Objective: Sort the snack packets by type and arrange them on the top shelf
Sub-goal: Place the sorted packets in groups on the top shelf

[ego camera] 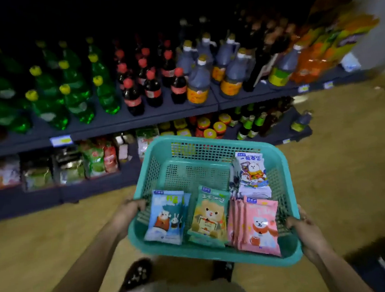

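carry step. left hand [132, 209] gripped the left rim of the teal basket [197, 255], fingers curled over the edge. right hand [304, 232] gripped the right rim the same way, fingers wrapped on it. the basket was held off the floor in front of the person, tilted slightly toward the camera. inside it: blue packet [166, 218] near left, green packet [208, 216] just beside it, pink packets [257, 225] stacked near right, white packets [252, 175] behind the pink against the right wall. they looked grouped by type, none shelved yet. the bottle shelf [138, 125] ahead held green bottles [78, 97], cola bottles [152, 88] and sauce jugs [198, 80]. the area above was too dark, cannot tell where the top shelf had room. next move, as judged: rest the basket somewhere stable or free one hand, then lift one type at a time to the top shelf.
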`<state>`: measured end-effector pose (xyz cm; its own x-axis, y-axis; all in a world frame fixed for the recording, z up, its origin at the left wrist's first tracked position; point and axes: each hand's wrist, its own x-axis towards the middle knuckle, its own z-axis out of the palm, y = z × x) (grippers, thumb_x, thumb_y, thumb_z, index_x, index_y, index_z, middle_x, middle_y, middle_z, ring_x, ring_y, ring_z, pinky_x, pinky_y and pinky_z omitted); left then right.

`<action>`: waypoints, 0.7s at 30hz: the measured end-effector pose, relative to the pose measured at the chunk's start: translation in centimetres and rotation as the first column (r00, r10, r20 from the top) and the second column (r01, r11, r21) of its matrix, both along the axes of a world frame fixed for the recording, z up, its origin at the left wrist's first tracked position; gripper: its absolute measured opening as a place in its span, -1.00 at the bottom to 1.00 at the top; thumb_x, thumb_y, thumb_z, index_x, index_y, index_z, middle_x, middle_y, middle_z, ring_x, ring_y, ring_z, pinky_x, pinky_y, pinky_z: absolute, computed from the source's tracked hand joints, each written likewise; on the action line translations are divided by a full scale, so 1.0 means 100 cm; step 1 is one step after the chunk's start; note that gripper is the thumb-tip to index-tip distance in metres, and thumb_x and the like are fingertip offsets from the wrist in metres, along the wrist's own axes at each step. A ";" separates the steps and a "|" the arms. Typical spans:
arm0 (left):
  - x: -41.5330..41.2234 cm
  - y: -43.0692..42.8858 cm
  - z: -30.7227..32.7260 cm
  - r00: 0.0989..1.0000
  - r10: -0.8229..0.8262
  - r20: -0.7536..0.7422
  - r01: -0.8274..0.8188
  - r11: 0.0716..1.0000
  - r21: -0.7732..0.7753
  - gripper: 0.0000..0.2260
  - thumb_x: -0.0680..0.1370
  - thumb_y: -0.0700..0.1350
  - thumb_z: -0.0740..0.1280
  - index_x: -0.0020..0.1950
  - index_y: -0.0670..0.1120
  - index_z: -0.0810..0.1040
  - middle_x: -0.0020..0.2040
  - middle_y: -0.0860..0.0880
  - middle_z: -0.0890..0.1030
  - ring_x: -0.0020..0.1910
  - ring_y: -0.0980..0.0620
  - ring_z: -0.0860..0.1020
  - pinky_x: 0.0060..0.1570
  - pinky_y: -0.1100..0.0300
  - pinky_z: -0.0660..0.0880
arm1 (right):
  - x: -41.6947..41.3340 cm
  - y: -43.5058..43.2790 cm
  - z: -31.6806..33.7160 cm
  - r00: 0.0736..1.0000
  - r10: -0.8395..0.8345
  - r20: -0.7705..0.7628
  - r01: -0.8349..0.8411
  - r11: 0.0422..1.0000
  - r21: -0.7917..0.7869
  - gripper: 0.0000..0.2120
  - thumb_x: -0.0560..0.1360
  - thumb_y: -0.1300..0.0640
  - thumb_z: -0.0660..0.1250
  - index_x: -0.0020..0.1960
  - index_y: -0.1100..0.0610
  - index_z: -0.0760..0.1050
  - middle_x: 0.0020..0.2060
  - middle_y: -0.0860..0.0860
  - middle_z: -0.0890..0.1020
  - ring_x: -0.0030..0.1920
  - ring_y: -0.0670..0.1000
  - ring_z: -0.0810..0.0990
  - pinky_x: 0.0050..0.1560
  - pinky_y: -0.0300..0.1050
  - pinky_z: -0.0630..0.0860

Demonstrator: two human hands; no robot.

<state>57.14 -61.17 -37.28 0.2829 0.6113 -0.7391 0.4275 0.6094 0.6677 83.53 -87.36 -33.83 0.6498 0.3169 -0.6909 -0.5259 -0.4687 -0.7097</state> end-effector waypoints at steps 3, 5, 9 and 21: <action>0.011 -0.016 -0.012 0.984 0.173 -0.030 -0.173 0.985 0.014 -0.70 0.41 -0.49 0.08 -0.31 -0.16 0.45 -0.60 0.01 0.46 -0.56 0.02 0.43 -0.65 0.41 0.26 | 0.048 0.022 -0.024 0.989 0.144 0.034 -0.141 0.988 -0.064 -0.53 0.37 0.57 0.05 0.15 0.25 0.47 -0.30 0.04 0.66 -0.36 0.04 0.63 -0.44 -0.22 0.58; 0.017 -0.021 -0.021 0.967 0.244 -0.078 -0.240 0.969 0.051 -0.73 0.40 -0.49 0.11 -0.28 -0.16 0.45 -0.55 -0.01 0.47 -0.49 -0.04 0.41 -0.63 0.38 0.28 | 0.068 0.040 -0.038 0.978 0.201 0.046 -0.197 0.977 -0.080 -0.51 0.35 0.58 0.05 0.17 0.28 0.47 -0.31 0.02 0.66 -0.23 0.14 0.61 -0.36 -0.13 0.59; 0.026 -0.018 -0.060 0.952 0.286 -0.106 -0.276 0.956 0.104 -0.73 0.40 -0.51 0.11 -0.21 -0.18 0.46 -0.43 -0.08 0.48 -0.41 -0.04 0.37 -0.57 0.33 0.32 | 0.089 0.072 -0.088 0.960 0.273 0.062 -0.264 0.957 -0.118 -0.51 0.34 0.59 0.07 0.18 0.34 0.48 -0.36 0.06 0.63 -0.25 0.19 0.55 -0.32 -0.11 0.45; 0.068 0.014 -0.392 0.936 0.327 -0.127 -0.308 0.940 0.148 -0.74 0.41 -0.51 0.12 -0.21 -0.19 0.46 -0.38 -0.08 0.47 -0.41 0.05 0.45 -0.52 0.34 0.37 | 0.125 0.121 -0.413 0.958 0.284 0.050 -0.275 0.952 -0.135 -0.59 0.41 0.54 0.12 0.17 0.27 0.48 -0.16 0.17 0.58 -0.22 0.07 0.53 -0.31 -0.10 0.41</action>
